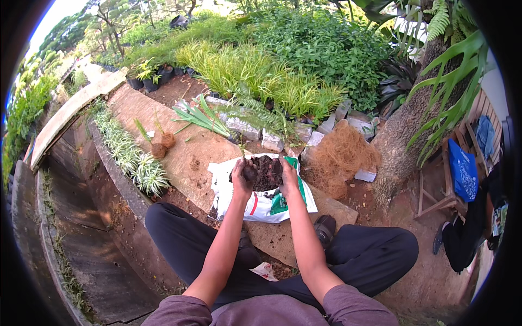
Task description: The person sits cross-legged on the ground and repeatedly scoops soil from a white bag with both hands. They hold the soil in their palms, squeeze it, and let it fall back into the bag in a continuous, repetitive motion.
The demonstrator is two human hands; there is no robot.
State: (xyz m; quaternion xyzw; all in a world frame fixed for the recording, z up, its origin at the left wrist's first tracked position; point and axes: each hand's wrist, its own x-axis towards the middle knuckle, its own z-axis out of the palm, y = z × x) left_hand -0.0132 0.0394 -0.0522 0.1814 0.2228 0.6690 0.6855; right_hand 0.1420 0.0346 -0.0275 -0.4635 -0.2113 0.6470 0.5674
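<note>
My left hand (pixel 243 174) holds a dark ball of soil (pixel 249 172), with a thin green seedling (pixel 242 150) rising above it. My right hand (pixel 288 175) is curved around a clump of dark soil (pixel 277 171). Both hands are over a white and green plastic sack (pixel 234 208) that lies on a stone slab between my feet. Loose dark potting soil (pixel 266 181) sits on the sack between the hands. To the right is a heap of brown coconut fibre (pixel 340 155). Two fibre-wrapped plant balls (pixel 159 150) stand on the slab to the left.
Cut long green leaves (pixel 204 116) lie ahead, beside a border of rough stones (pixel 240 127). Variegated spider plants (pixel 128 157) line a deep concrete drain (pixel 85 203) at left. At right are a tree trunk (pixel 401 142), a wooden bench (pixel 436 203) with a blue bag, and another person's leg (pixel 458 244).
</note>
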